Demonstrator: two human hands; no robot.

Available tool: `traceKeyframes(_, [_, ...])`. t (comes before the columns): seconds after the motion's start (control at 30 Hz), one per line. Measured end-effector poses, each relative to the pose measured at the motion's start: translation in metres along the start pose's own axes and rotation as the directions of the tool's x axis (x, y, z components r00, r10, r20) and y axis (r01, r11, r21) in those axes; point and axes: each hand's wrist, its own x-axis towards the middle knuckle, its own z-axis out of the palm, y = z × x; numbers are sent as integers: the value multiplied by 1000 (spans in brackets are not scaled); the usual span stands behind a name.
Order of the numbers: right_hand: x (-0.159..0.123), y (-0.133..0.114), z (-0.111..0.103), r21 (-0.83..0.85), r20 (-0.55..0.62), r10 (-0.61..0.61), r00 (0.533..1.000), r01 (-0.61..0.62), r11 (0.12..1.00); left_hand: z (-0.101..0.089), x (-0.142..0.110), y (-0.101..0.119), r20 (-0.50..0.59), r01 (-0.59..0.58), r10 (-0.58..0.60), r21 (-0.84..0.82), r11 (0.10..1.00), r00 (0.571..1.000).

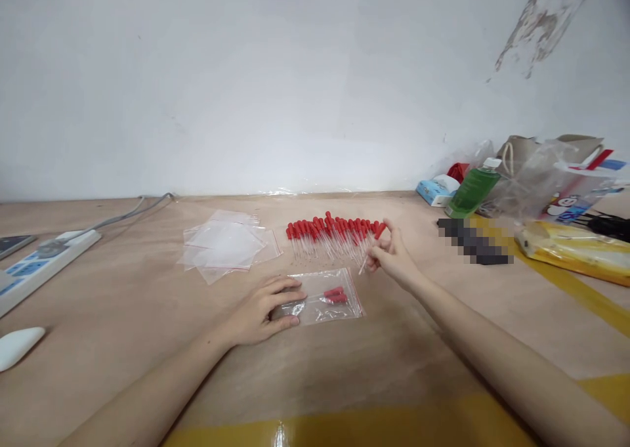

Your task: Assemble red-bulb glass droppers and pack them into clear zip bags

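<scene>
My left hand lies on the left end of a clear zip bag, its fingers stretched out flat. Inside that bag are two droppers with red bulbs, their thin tubes pointing toward my left fingers. My right hand is closed in a pinch on one dropper, at the right end of a row. Its red bulb points up and its pale tip shows below my fingers. The row of droppers has red bulbs at the back and clear tubes toward me.
Several flat zip bags overlap left of the row. A white power strip and a white rounded object lie at far left. A green bottle, a tissue pack and a yellow package are at right. A wall stands behind.
</scene>
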Motion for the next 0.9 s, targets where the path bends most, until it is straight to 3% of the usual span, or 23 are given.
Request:
traceKeyframes(0.17, [-24,18,1,130,-131,1,991,16,991,-1,1,1,16,-13,13,-5,1000,1000])
traceKeyframes(0.37, [-34,22,16,236,-10,69,998,-65,969,-2,2,2,20,-29,29,14,999,999])
traceKeyframes(0.67, [-46,18,10,274,63,97,993,-111,955,-1,1,4,-1,13,-13,16,1000,1000])
traceKeyframes(0.77, [-47,19,11,171,117,90,989,-109,979,-1,1,4,-10,12,-12,9,1000,1000])
traceKeyframes(0.9, [-50,26,13,-194,157,-74,985,105,975,-2,2,6,-8,10,-10,20,1000,1000])
